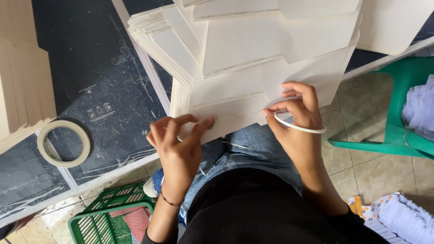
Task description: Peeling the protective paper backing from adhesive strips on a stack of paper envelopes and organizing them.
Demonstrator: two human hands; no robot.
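Note:
A thick stack of cream die-cut card sheets (253, 58) lies fanned across the dark work surface and overhangs its edge above my lap. My left hand (178, 144) presses its fingertips on the lower left corner of the top sheet. My right hand (296, 119) pinches the lower right flap of that sheet between thumb and forefinger. A thin white ring of tape (299, 127) hangs around my right hand's fingers.
A roll of masking tape (63, 143) lies on the dark cutting mat (95, 86) to the left. Cardboard pieces (20, 77) sit at far left. A green plastic basket (108, 217) stands on the tiled floor below, a green plastic chair (398, 113) with white paper at right.

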